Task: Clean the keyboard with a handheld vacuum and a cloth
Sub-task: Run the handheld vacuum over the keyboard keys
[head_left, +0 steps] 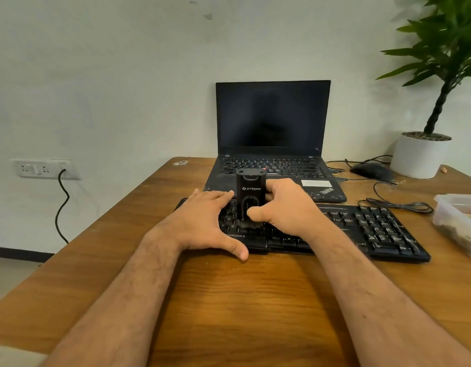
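The right hand (pixel 287 205) grips the black handheld vacuum (pixel 249 197) upright at frame centre, fingers and thumb curled round its body, brush end down on the black keyboard (pixel 374 231). The left hand (pixel 202 221) lies flat, fingers straight, on the keyboard's left end, holding nothing. Behind stands an open laptop (pixel 272 123) on the wooden table (pixel 242 300).

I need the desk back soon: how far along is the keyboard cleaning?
Nothing can be judged finished from this picture. In hand: the right hand grips the handheld vacuum upright, brush down on the left part of the keyboard, while the left hand lies flat on its left end, steadying it. Left: the keys to the right, then the wipe; no cloth is in view.
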